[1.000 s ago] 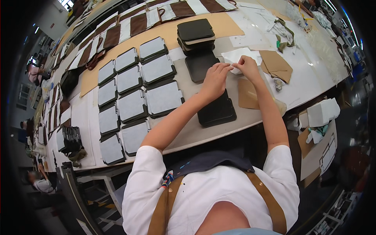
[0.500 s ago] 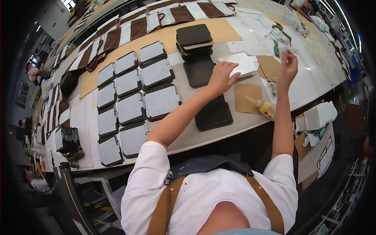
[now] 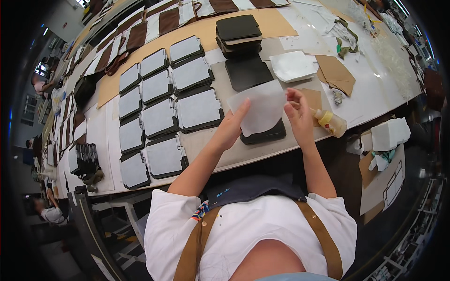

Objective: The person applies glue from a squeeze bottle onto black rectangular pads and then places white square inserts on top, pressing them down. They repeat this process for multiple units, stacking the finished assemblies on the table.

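A thin white sheet (image 3: 263, 110) is held up over the near black panel (image 3: 266, 135), hiding most of it. My left hand (image 3: 233, 125) grips the sheet's left edge, thumb on top. At its right edge, the curled fingers of my right hand (image 3: 300, 117) pinch the sheet near the upper corner, partly out of sight. Behind it lies another flat black panel (image 3: 247, 72), in front of a tall stack of black panels (image 3: 238, 30). A pile of white sheets (image 3: 293, 65) rests to the right of that panel. Beside my right hand is a squeeze bottle (image 3: 333, 124) with a pointed tip.
Rows of black-edged panels faced in pale grey (image 3: 157, 114) cover the table to the left. Brown-and-white striped pieces (image 3: 168, 21) lie along the back. Brown card (image 3: 336, 75) and a green strap (image 3: 348, 44) are on the right. The table's near edge (image 3: 220, 165) curves before me.
My left hand has left the white pile and now holds a single sheet above the near panel. My right hand has come down and inward to the sheet's right edge.
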A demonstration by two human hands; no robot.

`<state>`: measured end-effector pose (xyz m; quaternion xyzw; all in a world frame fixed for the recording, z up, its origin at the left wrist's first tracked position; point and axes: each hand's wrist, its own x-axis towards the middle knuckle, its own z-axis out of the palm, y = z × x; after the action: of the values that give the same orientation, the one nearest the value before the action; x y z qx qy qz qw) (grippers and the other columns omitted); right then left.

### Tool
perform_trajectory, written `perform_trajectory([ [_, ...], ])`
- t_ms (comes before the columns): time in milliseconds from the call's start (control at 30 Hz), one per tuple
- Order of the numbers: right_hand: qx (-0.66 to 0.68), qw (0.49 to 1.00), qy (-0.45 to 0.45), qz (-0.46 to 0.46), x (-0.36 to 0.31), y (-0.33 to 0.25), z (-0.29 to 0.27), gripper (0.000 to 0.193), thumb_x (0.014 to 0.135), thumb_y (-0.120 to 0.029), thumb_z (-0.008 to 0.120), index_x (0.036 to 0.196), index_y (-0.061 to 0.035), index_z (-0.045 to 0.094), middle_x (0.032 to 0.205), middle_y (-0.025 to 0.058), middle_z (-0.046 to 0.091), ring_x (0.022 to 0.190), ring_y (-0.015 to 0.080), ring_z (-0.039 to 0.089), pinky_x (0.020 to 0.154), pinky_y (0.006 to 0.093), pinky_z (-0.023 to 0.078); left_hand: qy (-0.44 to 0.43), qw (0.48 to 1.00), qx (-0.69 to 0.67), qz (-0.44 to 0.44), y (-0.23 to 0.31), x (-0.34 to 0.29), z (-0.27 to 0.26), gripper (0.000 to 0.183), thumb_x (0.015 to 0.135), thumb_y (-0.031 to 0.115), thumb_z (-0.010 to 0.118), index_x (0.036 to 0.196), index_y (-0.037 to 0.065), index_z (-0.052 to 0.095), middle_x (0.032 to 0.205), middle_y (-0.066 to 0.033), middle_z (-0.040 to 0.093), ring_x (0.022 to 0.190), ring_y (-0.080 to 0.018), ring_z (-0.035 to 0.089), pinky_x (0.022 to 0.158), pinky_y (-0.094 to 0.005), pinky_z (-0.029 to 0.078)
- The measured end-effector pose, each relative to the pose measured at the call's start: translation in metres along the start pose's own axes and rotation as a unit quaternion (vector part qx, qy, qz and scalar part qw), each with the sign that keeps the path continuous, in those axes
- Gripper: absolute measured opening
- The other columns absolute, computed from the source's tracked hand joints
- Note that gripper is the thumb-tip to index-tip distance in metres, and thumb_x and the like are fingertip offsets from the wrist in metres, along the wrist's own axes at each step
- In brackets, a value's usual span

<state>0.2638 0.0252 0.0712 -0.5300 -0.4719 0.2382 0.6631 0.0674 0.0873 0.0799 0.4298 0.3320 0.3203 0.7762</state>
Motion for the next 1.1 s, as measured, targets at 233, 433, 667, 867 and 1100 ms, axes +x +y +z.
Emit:
perform_trajectory([
  [233,-0.026,0.992,-0.036,0.121,-0.024,0.024,-0.008,0.015,0.097,-0.013,0.07,0.1,0.0,0.063,0.071,-0.0104,0.045,0.063,-0.0005,0.034,0.055,0.021,0.026,0.002,0.984,0.172,0.039,-0.031,0.002,-0.033,0.064,0.104,0.037,0.06,0.151,-0.002,0.039,0.094,-0.0028,0.066,0.082,-0.01,0.058,0.074,-0.0259,0.048],
  [433,-0.11,0.981,-0.056,0.148,-0.033,0.039,-0.023,0.012,0.098,-0.013,0.067,0.1,-0.0012,0.065,0.078,-0.0077,0.057,0.067,-0.0019,0.043,0.06,0.0179,0.034,0.058,0.956,0.262,0.118,-0.053,-0.021,-0.023,0.075,0.1,0.013,0.062,0.162,0.008,0.02,0.082,0.0014,0.062,0.067,-0.0044,0.05,0.062,-0.0207,0.043],
  [667,-0.183,0.977,-0.06,0.087,-0.022,0.04,-0.001,0.017,0.09,-0.014,0.073,0.091,0.0009,0.065,0.072,0.0006,0.058,0.064,0.0097,0.044,0.06,0.0279,0.037,0.153,0.869,0.431,0.191,-0.064,-0.026,-0.026,0.039,0.094,0.012,0.069,0.133,0.014,0.068,0.068,-0.0072,0.053,0.059,-0.0142,0.047,0.059,-0.0294,0.043],
  [867,-0.259,0.961,-0.078,0.057,-0.019,0.06,0.0,0.019,0.089,-0.02,0.075,0.09,-0.0027,0.066,0.076,0.0063,0.063,0.069,0.0179,0.049,0.076,0.0327,0.038,0.177,0.852,0.457,0.182,-0.065,-0.022,-0.034,0.033,0.094,0.017,0.069,0.127,0.014,0.071,0.077,-0.014,0.066,0.06,-0.0227,0.057,0.059,-0.0353,0.046],
  [1100,-0.28,0.954,-0.092,0.06,-0.017,0.06,0.0,0.019,0.089,-0.021,0.074,0.09,-0.0046,0.066,0.074,0.0046,0.062,0.068,0.0187,0.049,0.082,0.0333,0.035,0.188,0.858,0.437,0.195,-0.072,-0.018,-0.039,0.033,0.093,0.017,0.07,0.125,0.01,0.072,0.077,-0.0135,0.066,0.061,-0.0221,0.057,0.061,-0.0346,0.047],
])
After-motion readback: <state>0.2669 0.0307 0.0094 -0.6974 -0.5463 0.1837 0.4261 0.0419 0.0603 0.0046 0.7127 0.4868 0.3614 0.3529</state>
